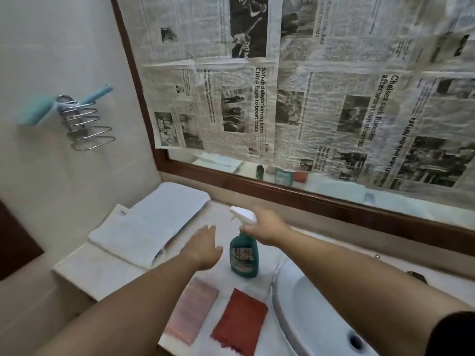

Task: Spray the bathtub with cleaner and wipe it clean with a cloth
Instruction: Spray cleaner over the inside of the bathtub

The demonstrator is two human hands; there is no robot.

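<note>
A green spray bottle [244,258] with a white trigger head stands upright on the white counter [108,273]. My right hand [267,228] is closed around its neck just below the trigger. My left hand [203,249] hovers open to the left of the bottle, fingers apart, holding nothing. A red cloth [240,321] lies flat on the counter in front of the bottle, with a pale pink cloth [192,312] beside it on the left. No bathtub is in view.
A white basin [305,312] sits at the right. Folded white towels [151,227] lie at the back left. A wood-framed mirror [308,199] covered in newspaper rises behind. A wire rack [84,124] with a blue item hangs on the left wall.
</note>
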